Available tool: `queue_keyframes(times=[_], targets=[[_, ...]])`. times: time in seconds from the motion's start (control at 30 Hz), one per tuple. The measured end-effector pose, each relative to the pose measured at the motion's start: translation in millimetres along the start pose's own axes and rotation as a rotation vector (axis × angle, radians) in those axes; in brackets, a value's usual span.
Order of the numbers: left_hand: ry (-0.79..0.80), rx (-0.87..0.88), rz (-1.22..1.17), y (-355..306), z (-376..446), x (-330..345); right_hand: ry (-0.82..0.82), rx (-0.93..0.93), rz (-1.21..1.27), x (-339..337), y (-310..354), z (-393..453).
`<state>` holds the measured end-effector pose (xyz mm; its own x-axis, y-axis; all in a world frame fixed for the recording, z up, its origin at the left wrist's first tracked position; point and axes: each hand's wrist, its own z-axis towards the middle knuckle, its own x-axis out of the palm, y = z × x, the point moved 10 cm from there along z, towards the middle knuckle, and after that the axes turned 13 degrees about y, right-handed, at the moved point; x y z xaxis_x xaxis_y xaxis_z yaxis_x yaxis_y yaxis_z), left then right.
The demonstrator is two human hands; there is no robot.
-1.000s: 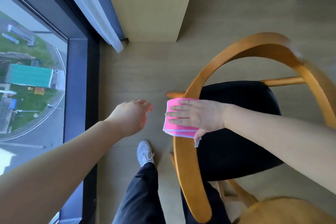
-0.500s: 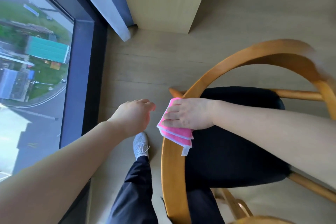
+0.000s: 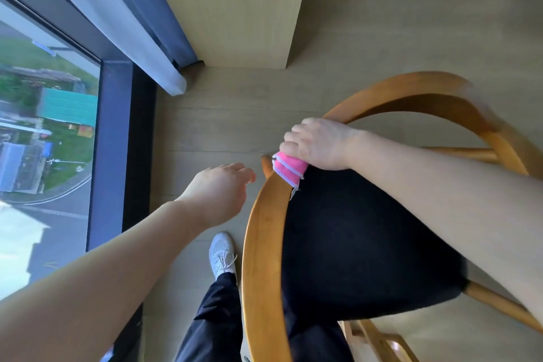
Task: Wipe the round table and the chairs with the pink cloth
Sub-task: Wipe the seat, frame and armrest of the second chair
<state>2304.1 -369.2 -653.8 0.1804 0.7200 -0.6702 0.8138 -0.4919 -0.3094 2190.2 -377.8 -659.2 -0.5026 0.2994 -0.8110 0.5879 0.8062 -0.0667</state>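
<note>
A wooden chair with a curved backrest rail (image 3: 258,244) and a black seat (image 3: 361,244) stands below me. My right hand (image 3: 318,142) grips the folded pink cloth (image 3: 289,169) around the curved rail at its upper left bend; only the cloth's lower end shows under the fingers. My left hand (image 3: 219,192) hovers to the left of the rail with loosely bent fingers, holding nothing and touching nothing. The round table is out of view.
A tall window with a dark frame (image 3: 114,141) runs along the left, with a grey curtain (image 3: 138,20) above. A light wooden cabinet (image 3: 235,9) stands ahead on the pale floor. My shoe (image 3: 221,254) and dark trouser leg are just left of the chair.
My right hand slid the cloth along the rail, away from me toward the top of the curve, and its fingers went from lying flat to curled round the rail. My left hand stayed beside the chair.
</note>
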Motion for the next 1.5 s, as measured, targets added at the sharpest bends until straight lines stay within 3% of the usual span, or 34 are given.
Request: queue_keyframes(times=[0.33, 0.63, 1.5], targets=[[-0.005, -0.001, 0.031, -13.9, 6.9, -11.4, 0.107, 0.097, -0.036, 2.8, -24.4, -8.1], [-0.053, 0.008, 0.074, -33.7, 24.2, -49.1, 0.212, 0.358, 0.038, 5.1, -85.4, -49.4], [-0.073, 0.112, 0.248, -143.7, 86.7, -108.0, -0.028, 0.540, 0.582, 57.4, -171.2, -147.6]])
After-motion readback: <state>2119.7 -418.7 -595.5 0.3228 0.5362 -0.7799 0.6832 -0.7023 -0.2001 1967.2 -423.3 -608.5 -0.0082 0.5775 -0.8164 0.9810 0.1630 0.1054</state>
